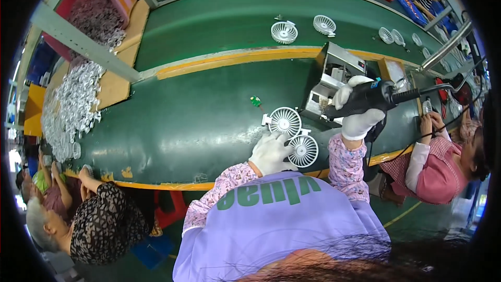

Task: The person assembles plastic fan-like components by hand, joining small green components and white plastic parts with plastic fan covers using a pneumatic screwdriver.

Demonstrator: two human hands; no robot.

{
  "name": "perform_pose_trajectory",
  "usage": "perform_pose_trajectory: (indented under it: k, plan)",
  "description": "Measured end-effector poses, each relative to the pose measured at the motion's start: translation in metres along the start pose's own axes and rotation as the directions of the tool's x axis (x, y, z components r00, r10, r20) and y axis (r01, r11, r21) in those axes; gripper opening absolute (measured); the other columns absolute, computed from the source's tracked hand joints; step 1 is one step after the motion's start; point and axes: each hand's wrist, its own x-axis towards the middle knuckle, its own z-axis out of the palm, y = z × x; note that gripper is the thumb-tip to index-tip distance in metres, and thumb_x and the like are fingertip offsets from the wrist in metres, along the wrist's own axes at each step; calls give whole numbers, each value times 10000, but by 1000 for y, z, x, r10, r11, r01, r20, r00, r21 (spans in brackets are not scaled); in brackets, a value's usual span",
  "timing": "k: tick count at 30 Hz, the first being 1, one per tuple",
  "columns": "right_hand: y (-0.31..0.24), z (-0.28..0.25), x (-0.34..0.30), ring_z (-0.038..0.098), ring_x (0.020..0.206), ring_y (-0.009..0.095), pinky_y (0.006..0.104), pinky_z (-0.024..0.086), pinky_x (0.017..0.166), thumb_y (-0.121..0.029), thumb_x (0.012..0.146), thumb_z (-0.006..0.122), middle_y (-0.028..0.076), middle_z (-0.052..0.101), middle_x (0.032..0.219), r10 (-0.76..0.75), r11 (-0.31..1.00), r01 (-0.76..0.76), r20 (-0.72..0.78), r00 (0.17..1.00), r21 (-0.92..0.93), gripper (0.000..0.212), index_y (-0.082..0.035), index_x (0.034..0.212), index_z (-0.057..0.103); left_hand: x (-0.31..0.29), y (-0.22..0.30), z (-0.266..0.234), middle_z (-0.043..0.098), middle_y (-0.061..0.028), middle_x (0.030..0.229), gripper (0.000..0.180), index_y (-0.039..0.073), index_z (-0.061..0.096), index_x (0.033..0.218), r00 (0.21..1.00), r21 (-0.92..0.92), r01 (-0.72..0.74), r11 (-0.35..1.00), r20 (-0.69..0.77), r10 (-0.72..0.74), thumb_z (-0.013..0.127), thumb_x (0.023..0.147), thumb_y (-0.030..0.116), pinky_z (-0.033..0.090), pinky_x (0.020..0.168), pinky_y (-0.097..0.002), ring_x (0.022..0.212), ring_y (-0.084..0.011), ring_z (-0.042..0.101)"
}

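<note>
My right hand (360,117), in a white glove, is wrapped round a black electric screwdriver (362,99) lying nearly level. The tool's front end is at a metal screw feeder (319,99); its tip is hard to make out. My gloved left hand (272,153) rests on the table with fingers curled at the rim of a round white fan cage (303,151). Touching its fingertips is another white fan cage (285,121), just beyond. A small green circuit board (255,101) lies past that cage, with a thin wire running toward it.
A green conveyor belt (219,31) behind the table carries more white fan cages (284,32). Clear plastic parts (73,104) are heaped at the left. The screwdriver's cable (417,94) runs off right. Co-workers sit on both sides. A metal post (83,42) stands at left.
</note>
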Motion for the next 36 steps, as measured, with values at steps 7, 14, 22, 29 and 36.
perform_pose_trajectory:
  k: [7, 14, 22, 29, 36]
  plan:
    - [-1, -12, -6, 453, 513, 147, 258, 360, 495, -877, 561, 480, 33, 472, 605, 118, 993, -119, -20, 993, -29, 954, -47, 1030, 493, 0, 8, 0, 557, -136, 1018, 416, 77, 676, 850, 997, 14, 59, 998, 56, -60, 749, 563, 370, 417, 797, -442, 961, -302, 517]
    - [-1, -12, -6, 449, 509, 149, 266, 369, 486, -900, 550, 445, 29, 452, 585, -30, 999, 31, -44, 999, 22, 965, -55, 1014, 500, 0, 6, -1, 556, -124, 1020, 402, 86, 682, 839, 997, 6, 62, 998, 41, -62, 747, 561, 369, 406, 825, -441, 964, -298, 512]
    - [0, 1, -16, 436, 489, 149, 273, 358, 476, -869, 566, 485, 30, 447, 585, 89, 995, -91, 42, 995, 35, 934, -54, 1022, 483, -2, 2, 0, 548, -133, 1062, 415, 85, 674, 838, 997, 31, 50, 998, 60, -51, 748, 576, 398, 427, 819, -431, 1004, -307, 509]
    - [31, 39, -46, 505, 535, 174, 282, 412, 485, -737, 743, 457, 103, 528, 636, 251, 794, -398, 349, 903, 460, 792, 4, 1015, 520, 0, 7, -8, 540, -140, 1037, 411, 99, 674, 888, 993, 14, 66, 998, 93, -67, 726, 601, 390, 414, 854, -446, 1013, -318, 499]
    - [58, 51, -57, 485, 532, 171, 281, 396, 474, -560, 849, 465, 88, 507, 619, 203, 942, -283, 363, 909, 182, 560, -12, 961, 495, 0, 1, -3, 540, -125, 1081, 425, 129, 672, 924, 997, 4, 49, 999, 53, -49, 738, 596, 391, 404, 859, -452, 1048, -327, 480]
